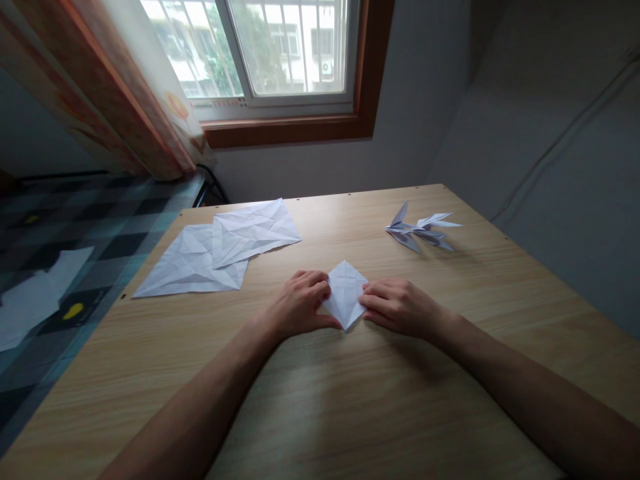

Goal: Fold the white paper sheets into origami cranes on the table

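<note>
One small folded paper [345, 293] lies flat at the middle of the desk [320, 413], held between two hands. The left hand [300, 305] pinches its left edge with curled fingers, and the right hand [397, 307] pinches its right edge the same way. Two creased open sheets [200, 267] overlap at the far left, and one finished figure [423, 230] sits well apart at the far right.

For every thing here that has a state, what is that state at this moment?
Small paper: folded to a diamond, flat on the table, touched at both sides.
Left hand: fingers curled, at the paper's left edge.
Right hand: fingers stretched, tips at its right edge.
Two sheets: unfolded, creased, overlapping.
Paper figure: folded, untouched.
Window: looks shut.
Curtain: drawn aside.
</note>
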{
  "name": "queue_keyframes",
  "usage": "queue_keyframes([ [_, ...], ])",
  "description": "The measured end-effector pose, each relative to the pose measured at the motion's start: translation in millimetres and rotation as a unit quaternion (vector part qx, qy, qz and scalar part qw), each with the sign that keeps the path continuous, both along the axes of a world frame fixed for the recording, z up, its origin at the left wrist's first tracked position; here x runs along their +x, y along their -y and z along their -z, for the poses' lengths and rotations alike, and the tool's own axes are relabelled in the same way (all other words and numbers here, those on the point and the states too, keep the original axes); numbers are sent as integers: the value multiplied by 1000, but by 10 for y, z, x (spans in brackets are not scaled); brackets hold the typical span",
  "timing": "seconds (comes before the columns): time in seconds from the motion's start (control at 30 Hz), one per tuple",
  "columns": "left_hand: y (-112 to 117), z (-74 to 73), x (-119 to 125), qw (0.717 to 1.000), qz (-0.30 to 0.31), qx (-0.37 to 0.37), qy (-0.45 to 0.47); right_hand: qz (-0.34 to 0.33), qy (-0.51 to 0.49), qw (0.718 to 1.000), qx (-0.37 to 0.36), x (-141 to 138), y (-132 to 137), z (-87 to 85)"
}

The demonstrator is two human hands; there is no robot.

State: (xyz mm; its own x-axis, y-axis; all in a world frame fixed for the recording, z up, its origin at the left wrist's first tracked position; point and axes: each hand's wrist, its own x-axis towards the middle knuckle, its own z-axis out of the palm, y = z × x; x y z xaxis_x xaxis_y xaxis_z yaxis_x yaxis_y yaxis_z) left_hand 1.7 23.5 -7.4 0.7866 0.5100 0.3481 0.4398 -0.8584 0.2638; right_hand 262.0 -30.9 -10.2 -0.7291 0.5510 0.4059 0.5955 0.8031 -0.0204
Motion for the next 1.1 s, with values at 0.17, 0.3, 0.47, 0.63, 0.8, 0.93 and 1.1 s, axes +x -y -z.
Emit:
queue_keyframes([
  [0.17,9,-13,6,999,5,34,-25,-16,22,999,27,-2,-19,30],
  [0.3,51,-68,25,994,23,88,-62,-16,14,999,25,21,-28,30],
  [0.47,116,-145,57,981,32,149,-120,-26,-30,999,22,22,-43,15],
  [0.63,125,-102,88,978,-12,174,-117,-21,-98,995,25,41,-50,45],
  [0.8,123,-56,117,969,-61,223,-84,32,-209,971,113,6,88,28],
  [0.93,147,-75,135,964,-71,244,-72,4,-134,988,79,-192,153,1],
  [1.1,202,-103,170,959,-64,271,-51,37,-104,994,28,-403,52,94],
])
